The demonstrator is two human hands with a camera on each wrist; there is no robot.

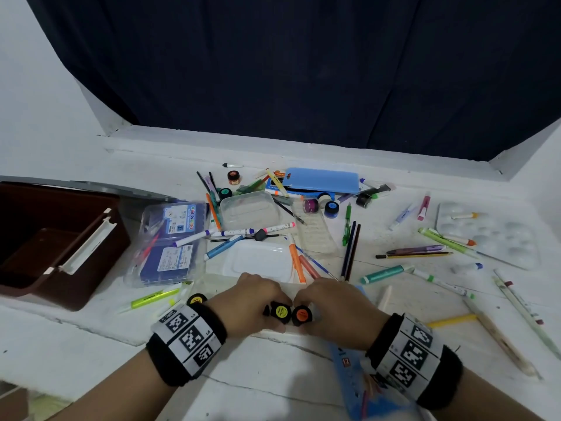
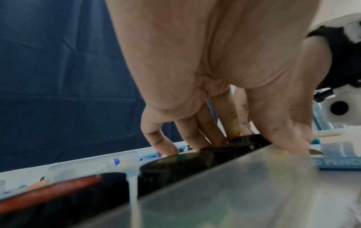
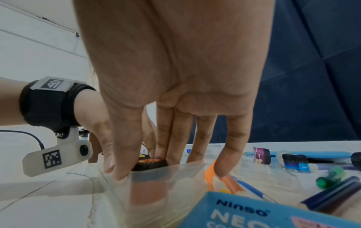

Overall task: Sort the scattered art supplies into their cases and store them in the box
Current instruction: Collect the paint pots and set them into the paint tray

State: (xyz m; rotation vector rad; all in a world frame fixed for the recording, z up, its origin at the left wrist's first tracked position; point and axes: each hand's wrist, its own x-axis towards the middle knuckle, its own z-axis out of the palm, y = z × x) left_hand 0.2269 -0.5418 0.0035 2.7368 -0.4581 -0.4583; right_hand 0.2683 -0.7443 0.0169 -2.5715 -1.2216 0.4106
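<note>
Two little paint pots sit side by side in a clear case at the near edge of the table, one with a yellow lid and one with an orange lid. More black-lidded pots line up in the same case to the left of these. The left hand has its fingers curled down around the yellow pot. The right hand pinches the orange pot, thumb on one side and fingers on the other.

To do this well, I think each pot should be pushed straight down until it sits flat, lid up, snug against the pot next to it. Tipping one could knock the row over.

The brown box waits far to the left of the case. Behind the case lie pens, pencils and three more pots, purple, blue and green. They still need sorting.
</note>
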